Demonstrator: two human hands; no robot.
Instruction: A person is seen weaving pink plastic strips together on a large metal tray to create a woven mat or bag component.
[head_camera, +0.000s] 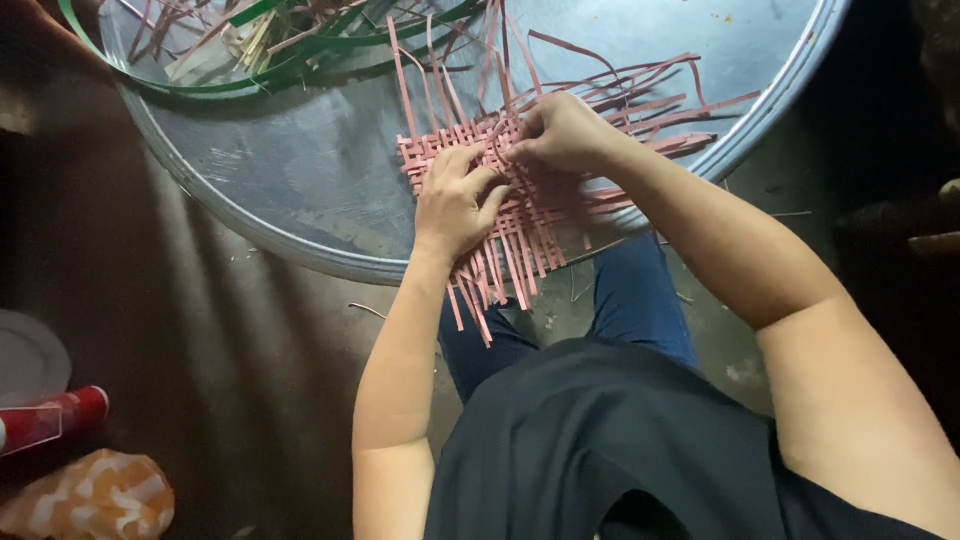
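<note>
The person sits low, with a big round metal tray (300, 190) in front of the knees, and a half-made woven mat (520, 215) of pink strips lies at the near edge of this tray, partly hanging over the rim toward the lap. Both hands are on it, close together but not touching each other as far as I can see.

The left hand (455, 200) lies flat on the woven part, fingers spread and pressing down, so it holds the mat in place and does not clamp anything. The right hand (560, 132) is just beyond it, toward the middle of the tray, with the fingers drawn together in a pinch on one strip at the edge of the weave; the strip itself between the fingertips is hidden by the knuckles.

The loose pink strips (640, 100) run out from the weave mainly to the far right side of the tray, with their long axis almost across the person's view, and some stand up toward the far edge. So the free ends lie beyond and to the right of the hands, and the right hand is clearly nearer to them.

At the far left edge of the tray there is a heap of green and pale strips (250, 40). On the dark floor (230, 350) at the left lie a red can (75, 410) and an orange patterned bag (95, 495).
</note>
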